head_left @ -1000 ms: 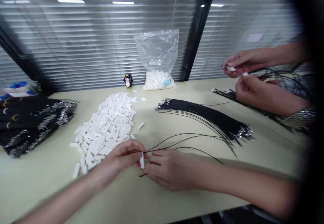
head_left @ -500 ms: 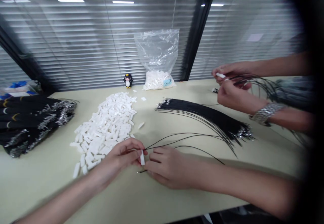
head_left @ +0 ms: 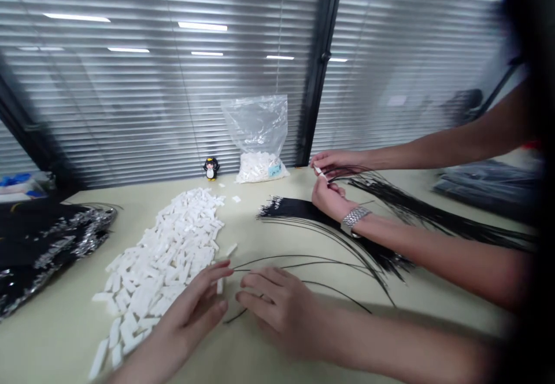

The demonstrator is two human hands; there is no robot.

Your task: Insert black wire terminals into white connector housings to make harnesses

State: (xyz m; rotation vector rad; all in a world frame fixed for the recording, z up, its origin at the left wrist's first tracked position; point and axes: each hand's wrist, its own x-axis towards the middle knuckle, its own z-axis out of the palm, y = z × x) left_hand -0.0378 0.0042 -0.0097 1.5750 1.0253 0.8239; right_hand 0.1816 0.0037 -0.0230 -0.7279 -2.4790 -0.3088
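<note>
My left hand [head_left: 197, 300] is at the lower middle, thumb and fingers apart. Just beside its fingertips is a white connector [head_left: 220, 285] with thin black wires running right from it; whether it touches the fingers is unclear. Curled fingers of my right hand [head_left: 281, 309] hold a black wire [head_left: 235, 317], whose end pokes out towards the lower left. A heap of white connectors [head_left: 173, 245] lies left of and behind my left hand. Beyond my right hand, a bundle of black wires [head_left: 299, 209] with silvery tips rests on the table [head_left: 255, 245].
At right, another person's hands [head_left: 333, 190] hold a white connector with wires, a metal watch on one wrist. A bag of white pieces [head_left: 260, 167] and a penguin figure [head_left: 211, 168] stand at the back. More black wires [head_left: 47, 245] lie far left.
The view has tilted upward. My left thumb and fingers have parted around the white connector. The other person's hands have come left, nearer the wire bundle.
</note>
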